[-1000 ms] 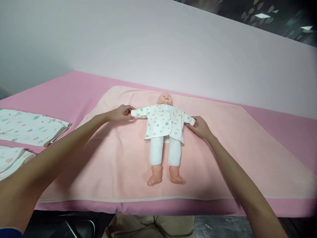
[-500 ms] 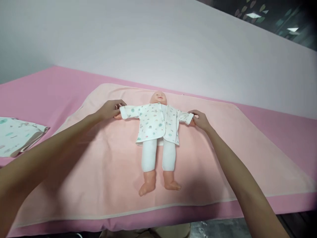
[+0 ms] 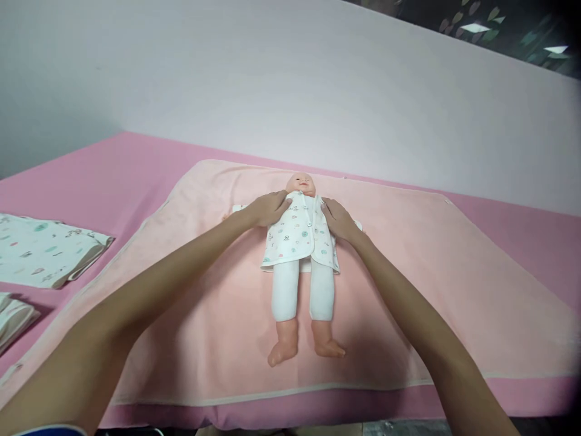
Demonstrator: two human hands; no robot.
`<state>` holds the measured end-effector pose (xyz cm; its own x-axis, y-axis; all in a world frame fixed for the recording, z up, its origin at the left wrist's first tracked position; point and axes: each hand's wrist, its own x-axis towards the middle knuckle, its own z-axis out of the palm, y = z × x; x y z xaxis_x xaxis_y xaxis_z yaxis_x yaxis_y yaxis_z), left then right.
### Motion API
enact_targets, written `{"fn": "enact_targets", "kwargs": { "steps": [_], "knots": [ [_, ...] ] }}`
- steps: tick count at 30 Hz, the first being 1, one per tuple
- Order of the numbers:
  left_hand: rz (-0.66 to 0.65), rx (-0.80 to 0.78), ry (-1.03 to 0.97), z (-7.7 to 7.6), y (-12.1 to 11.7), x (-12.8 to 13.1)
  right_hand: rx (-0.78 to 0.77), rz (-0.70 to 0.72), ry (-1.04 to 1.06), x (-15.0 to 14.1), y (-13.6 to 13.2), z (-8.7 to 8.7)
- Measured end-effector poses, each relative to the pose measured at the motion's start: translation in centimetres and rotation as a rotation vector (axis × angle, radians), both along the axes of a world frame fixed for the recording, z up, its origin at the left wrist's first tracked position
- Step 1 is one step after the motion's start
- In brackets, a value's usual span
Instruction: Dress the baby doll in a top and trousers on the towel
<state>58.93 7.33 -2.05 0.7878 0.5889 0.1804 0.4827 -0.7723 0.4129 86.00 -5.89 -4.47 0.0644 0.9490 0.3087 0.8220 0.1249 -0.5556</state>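
Note:
A baby doll (image 3: 285,339) lies on its back on a peach blanket (image 3: 218,339), arms spread and feet toward me. It wears a white printed jacket (image 3: 290,242) with a front opening and white leggings (image 3: 284,297). My left hand (image 3: 271,209) rests on the jacket at the doll's shoulder on the left, fingers stretched out and thumb apart. On the opposite shoulder lies my right hand (image 3: 338,219), its fingers extended over the cloth. Both hands cover much of the sleeves; only the cuffs and a bit of the doll's hands show beyond them.
Folded printed cloth (image 3: 49,251) lies at the left on the pink table cover (image 3: 149,154). Another folded cloth (image 3: 13,318) is nearer, cut off by the picture's edge. A pale wall (image 3: 272,85) rises behind the table.
Both hands have moved inward from the jacket's cuffs to the doll's shoulders. The view has shifted slightly left, bringing more folded cloth into sight.

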Motion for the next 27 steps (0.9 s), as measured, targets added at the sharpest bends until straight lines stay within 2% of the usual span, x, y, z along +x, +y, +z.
{"fn": "enact_targets", "kwargs": {
  "steps": [2,5,7,9,11,13,15,19,22,24,27],
  "knots": [
    [0.021,0.003,-0.019,-0.1,-0.7,1.9,0.016,-0.051,-0.001,-1.1,0.8,-0.3],
    [0.060,0.041,-0.105,-0.5,-1.8,1.3,0.105,-0.047,0.008,-1.9,-0.8,-0.5],
    [0.102,0.120,-0.212,-0.9,-3.5,-0.9,0.213,-0.052,0.023,-2.6,-3.9,-0.7],
    [0.082,0.168,-0.300,-1.7,-6.1,-3.8,0.251,-0.044,0.052,-3.8,-7.9,-1.0],
    [-0.038,0.200,-0.310,-2.6,-9.0,-6.4,0.180,0.058,0.027,-5.3,-11.8,-1.5],
    [-0.128,0.241,-0.283,-3.4,-11.5,-7.9,0.120,0.103,-0.038,-6.7,-14.2,-1.9],
    [-0.135,0.273,-0.266,-3.7,-12.9,-8.0,0.129,0.048,-0.109,-8.0,-14.5,-1.9],
    [-0.142,0.314,-0.176,-2.6,-13.4,-5.7,0.192,-0.114,-0.217,-9.8,-11.0,-0.3],
    [-0.214,0.446,-0.094,-1.8,-13.4,-5.0,0.251,-0.022,-0.166,-10.6,-9.5,1.7],
    [-0.255,0.546,-0.085,-1.9,-13.5,-6.0,0.300,0.088,-0.124,-10.6,-10.5,2.3],
    [-0.227,0.586,-0.127,-2.9,-14.0,-8.9,0.326,0.153,-0.146,-9.6,-14.0,1.3]
  ]
}}
